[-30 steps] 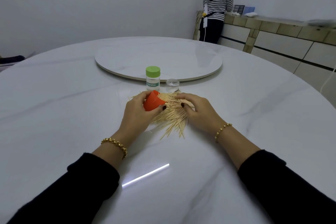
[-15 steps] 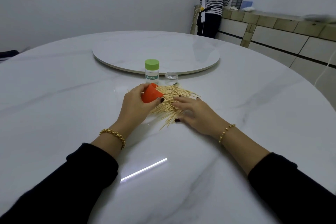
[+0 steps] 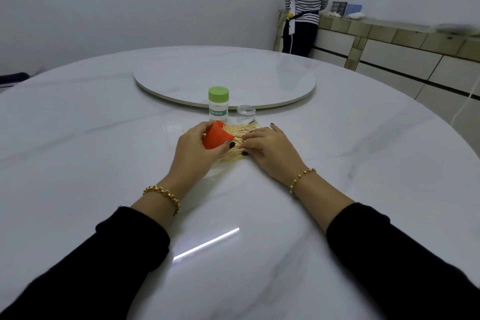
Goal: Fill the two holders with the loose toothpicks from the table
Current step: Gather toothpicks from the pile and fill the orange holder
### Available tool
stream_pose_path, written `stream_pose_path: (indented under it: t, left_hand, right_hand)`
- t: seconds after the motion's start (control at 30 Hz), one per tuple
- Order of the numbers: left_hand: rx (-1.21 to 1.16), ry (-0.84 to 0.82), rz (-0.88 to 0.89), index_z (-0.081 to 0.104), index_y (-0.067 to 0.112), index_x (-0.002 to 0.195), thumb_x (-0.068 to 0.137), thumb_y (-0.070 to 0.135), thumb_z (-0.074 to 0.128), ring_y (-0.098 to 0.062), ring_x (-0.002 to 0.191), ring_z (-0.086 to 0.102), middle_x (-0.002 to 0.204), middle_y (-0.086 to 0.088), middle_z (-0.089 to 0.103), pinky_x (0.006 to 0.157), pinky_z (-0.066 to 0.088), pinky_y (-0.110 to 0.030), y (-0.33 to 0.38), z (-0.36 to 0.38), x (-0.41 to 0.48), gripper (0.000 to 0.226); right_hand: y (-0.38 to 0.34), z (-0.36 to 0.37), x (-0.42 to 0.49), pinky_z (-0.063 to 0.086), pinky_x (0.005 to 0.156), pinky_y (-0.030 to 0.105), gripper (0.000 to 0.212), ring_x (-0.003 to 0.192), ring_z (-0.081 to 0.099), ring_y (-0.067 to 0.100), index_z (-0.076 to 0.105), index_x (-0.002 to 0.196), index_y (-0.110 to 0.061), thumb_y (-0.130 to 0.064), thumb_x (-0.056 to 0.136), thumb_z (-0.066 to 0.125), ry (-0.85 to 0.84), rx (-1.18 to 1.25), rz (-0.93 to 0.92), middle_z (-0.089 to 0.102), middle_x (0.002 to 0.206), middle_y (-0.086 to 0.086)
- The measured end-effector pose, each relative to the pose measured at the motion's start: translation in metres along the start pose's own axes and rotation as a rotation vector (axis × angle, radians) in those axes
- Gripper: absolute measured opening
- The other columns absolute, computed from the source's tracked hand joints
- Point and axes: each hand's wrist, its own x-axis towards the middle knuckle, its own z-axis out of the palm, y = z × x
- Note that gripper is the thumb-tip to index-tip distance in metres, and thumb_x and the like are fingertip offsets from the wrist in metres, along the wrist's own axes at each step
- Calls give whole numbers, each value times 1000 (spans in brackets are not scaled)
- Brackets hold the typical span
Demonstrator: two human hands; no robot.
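A heap of loose wooden toothpicks [image 3: 237,130] lies on the white marble table [image 3: 104,143]. My left hand [image 3: 193,153] holds an orange cap [image 3: 215,137] tilted over the heap's left side. Flat on the right side of the heap lies my right hand [image 3: 270,149], fingers spread and pressing on the toothpicks. Just behind the heap stands a clear holder with a green lid [image 3: 218,104], labelled TOOTHPICK. Beside it to the right stands a second, short clear holder [image 3: 246,113] with no lid.
A large round turntable [image 3: 259,78] sits in the table's middle, right behind the holders. A person in a striped top [image 3: 306,5] stands at the far right by a tiled counter [image 3: 389,34]. A white cable hangs at the right edge.
My right hand has slid forward and leftward over the toothpicks, gathering them closer to the orange cap. The left hand has kept its hold on the cap, tilting it slightly.
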Motion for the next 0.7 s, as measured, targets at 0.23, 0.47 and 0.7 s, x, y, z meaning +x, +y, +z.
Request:
stream_pose_path:
  t: [0.23, 0.47, 0.7]
  left_hand:
    - [10, 27, -13, 56, 19, 126, 75, 35, 78, -8, 99, 52, 114, 6, 58, 66, 38, -4, -2, 1, 1, 58]
    - [-9, 33, -17, 55, 19, 127, 77, 35, 77, -9, 100, 52, 116, 5, 59, 67, 39, -6, -3, 1, 2, 57]
    - [1, -9, -19, 55, 21, 127, 76, 38, 77, -9, 101, 53, 116, 5, 58, 63, 41, -3, -2, 2, 2, 58]
  right_hand:
    - [3, 6, 8, 45, 85, 36, 19, 86, 63, 28, 74, 84, -7, -17, 84, 58, 101, 88, 46, 72, 89, 7]
    - [4, 6, 14, 44, 82, 18, 12, 89, 66, 20, 75, 93, -5, -6, 84, 68, 280, 369, 284, 74, 93, 8]
    - [-6, -2, 19, 45, 72, 13, 9, 71, 61, -1, 76, 89, -13, -13, 87, 68, 345, 796, 522, 69, 73, -10]
